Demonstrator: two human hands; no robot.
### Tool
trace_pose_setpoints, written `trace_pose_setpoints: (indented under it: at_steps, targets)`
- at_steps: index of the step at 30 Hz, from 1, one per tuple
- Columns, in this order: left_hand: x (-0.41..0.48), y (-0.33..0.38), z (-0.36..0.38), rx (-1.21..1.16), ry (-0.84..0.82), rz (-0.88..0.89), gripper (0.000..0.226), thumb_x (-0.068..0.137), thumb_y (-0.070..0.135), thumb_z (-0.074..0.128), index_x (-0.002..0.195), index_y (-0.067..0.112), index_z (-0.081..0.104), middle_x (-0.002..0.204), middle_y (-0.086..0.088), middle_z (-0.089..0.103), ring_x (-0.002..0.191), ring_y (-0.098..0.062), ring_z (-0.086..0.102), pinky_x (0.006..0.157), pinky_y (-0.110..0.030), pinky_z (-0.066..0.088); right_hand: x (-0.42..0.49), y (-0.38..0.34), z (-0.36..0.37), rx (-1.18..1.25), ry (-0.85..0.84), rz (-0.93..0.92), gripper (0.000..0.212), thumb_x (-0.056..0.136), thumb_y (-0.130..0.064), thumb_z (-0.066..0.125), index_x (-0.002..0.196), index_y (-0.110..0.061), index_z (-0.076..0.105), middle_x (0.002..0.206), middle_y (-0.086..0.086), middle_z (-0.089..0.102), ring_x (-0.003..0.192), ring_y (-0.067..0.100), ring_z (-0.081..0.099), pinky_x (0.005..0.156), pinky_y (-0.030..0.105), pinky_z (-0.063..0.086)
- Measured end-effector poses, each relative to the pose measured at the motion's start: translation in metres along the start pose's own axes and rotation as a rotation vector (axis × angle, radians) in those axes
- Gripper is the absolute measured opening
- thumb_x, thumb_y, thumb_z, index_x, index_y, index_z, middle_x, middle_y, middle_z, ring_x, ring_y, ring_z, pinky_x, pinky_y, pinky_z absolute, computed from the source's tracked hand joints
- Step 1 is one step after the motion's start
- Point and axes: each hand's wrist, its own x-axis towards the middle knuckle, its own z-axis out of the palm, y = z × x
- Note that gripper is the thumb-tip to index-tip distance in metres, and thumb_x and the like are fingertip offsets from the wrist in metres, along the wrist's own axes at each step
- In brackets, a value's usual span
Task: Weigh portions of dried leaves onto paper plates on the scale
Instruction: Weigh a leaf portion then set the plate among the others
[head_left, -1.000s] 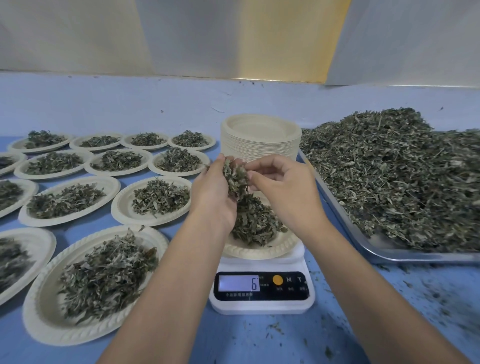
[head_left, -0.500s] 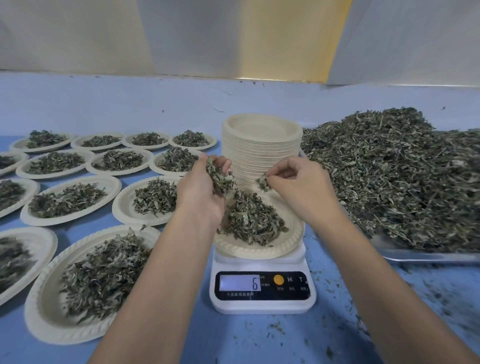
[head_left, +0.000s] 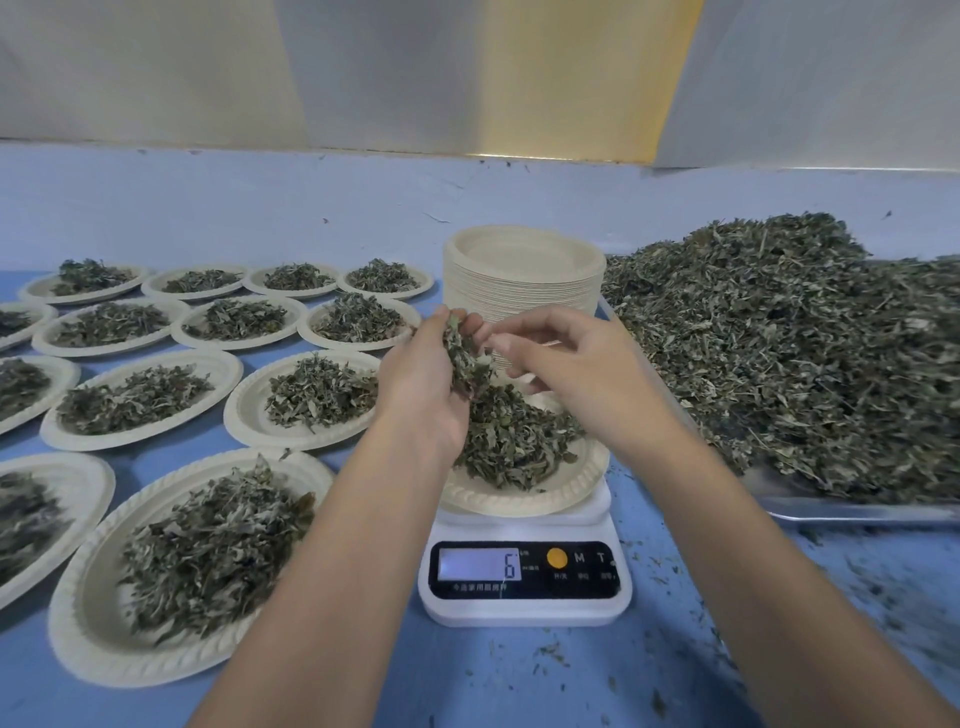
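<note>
A white digital scale (head_left: 524, 603) stands on the blue table and its display reads 6. On it sits a paper plate (head_left: 519, 503) with a heap of dried leaves (head_left: 514, 441). Above the plate's far side, my left hand (head_left: 423, 379) grips a handful of dried leaves (head_left: 463, 358), palm turned to the right. My right hand (head_left: 576, 369) hovers just right of that handful with loosely curled fingers, the fingertips blurred beside the leaves. I see nothing between its fingers.
A tall stack of empty paper plates (head_left: 524, 275) stands behind the scale. A metal tray (head_left: 857, 512) piled with loose dried leaves (head_left: 779, 353) fills the right. Several filled plates (head_left: 187, 566) cover the table's left side. Leaf crumbs litter the table near right.
My right hand, which pinched a small bit of leaves over the plate, has come back left to the handful. My left hand rose slightly. The scale reading stays at 6.
</note>
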Motion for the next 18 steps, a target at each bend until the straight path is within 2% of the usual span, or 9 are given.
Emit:
trace_pose_setpoints:
  at_steps: [2, 4, 5, 8, 12, 15, 18]
  targets:
    - [-0.003, -0.003, 0.002, 0.038, -0.002, 0.017, 0.021, 0.099, 0.019, 0.048, 0.085, 0.01, 0.06, 0.076, -0.004, 0.065, 0.065, -0.013, 0.063, 0.061, -0.024, 0.054, -0.002, -0.002, 0.008, 0.009, -0.031, -0.038, 0.016, 0.08, -0.024, 0.075, 0.096, -0.025, 0.072, 0.092, -0.006, 0.072, 0.082, 0.009, 0.068, 0.082, 0.031, 0.056]
    - [-0.005, -0.005, 0.003, 0.071, -0.009, 0.022, 0.023, 0.099, 0.02, 0.049, 0.083, 0.01, 0.061, 0.069, -0.002, 0.066, 0.059, -0.012, 0.064, 0.049, -0.019, 0.052, -0.004, -0.003, 0.015, 0.025, -0.021, -0.054, 0.019, 0.079, -0.018, 0.077, 0.096, -0.023, 0.07, 0.094, -0.001, 0.072, 0.082, 0.016, 0.068, 0.088, 0.039, 0.055]
    - [-0.006, -0.005, 0.003, 0.087, -0.008, 0.022, 0.024, 0.099, 0.02, 0.049, 0.081, 0.01, 0.061, 0.069, -0.002, 0.066, 0.06, -0.013, 0.064, 0.049, -0.019, 0.052, -0.004, -0.003, 0.016, 0.026, -0.006, -0.06, 0.018, 0.078, -0.015, 0.077, 0.094, -0.022, 0.07, 0.093, 0.002, 0.072, 0.083, 0.019, 0.069, 0.088, 0.042, 0.055]
    - [-0.007, -0.006, 0.004, 0.122, -0.014, 0.028, 0.026, 0.098, 0.021, 0.048, 0.078, 0.012, 0.061, 0.077, -0.005, 0.066, 0.07, -0.019, 0.063, 0.065, -0.027, 0.052, -0.005, -0.002, 0.016, 0.024, 0.019, -0.091, 0.018, 0.079, -0.007, 0.075, 0.086, -0.022, 0.069, 0.086, 0.001, 0.071, 0.08, 0.015, 0.067, 0.086, 0.038, 0.056]
    - [-0.007, -0.007, 0.005, 0.104, -0.025, 0.058, 0.024, 0.099, 0.019, 0.048, 0.08, 0.01, 0.06, 0.076, -0.005, 0.065, 0.069, -0.019, 0.062, 0.07, -0.03, 0.053, -0.003, 0.0, 0.015, 0.036, 0.045, -0.104, 0.022, 0.078, -0.002, 0.074, 0.079, -0.024, 0.068, 0.078, -0.005, 0.069, 0.073, 0.007, 0.063, 0.08, 0.028, 0.056]
    - [-0.005, -0.004, 0.002, 0.106, 0.009, 0.076, 0.023, 0.099, 0.021, 0.048, 0.082, 0.011, 0.06, 0.075, -0.001, 0.066, 0.066, -0.013, 0.063, 0.065, -0.027, 0.052, -0.002, 0.001, 0.014, 0.037, 0.082, -0.098, 0.024, 0.078, -0.002, 0.073, 0.073, -0.025, 0.067, 0.069, -0.011, 0.067, 0.067, 0.005, 0.062, 0.071, 0.023, 0.053]
    - [-0.002, 0.003, -0.003, 0.091, 0.03, 0.062, 0.022, 0.099, 0.025, 0.049, 0.085, 0.014, 0.062, 0.073, 0.002, 0.069, 0.061, -0.007, 0.066, 0.055, -0.023, 0.052, 0.0, 0.003, 0.01, 0.056, 0.127, -0.073, 0.023, 0.077, -0.003, 0.072, 0.072, -0.025, 0.068, 0.065, -0.01, 0.067, 0.067, 0.007, 0.062, 0.074, 0.028, 0.056]
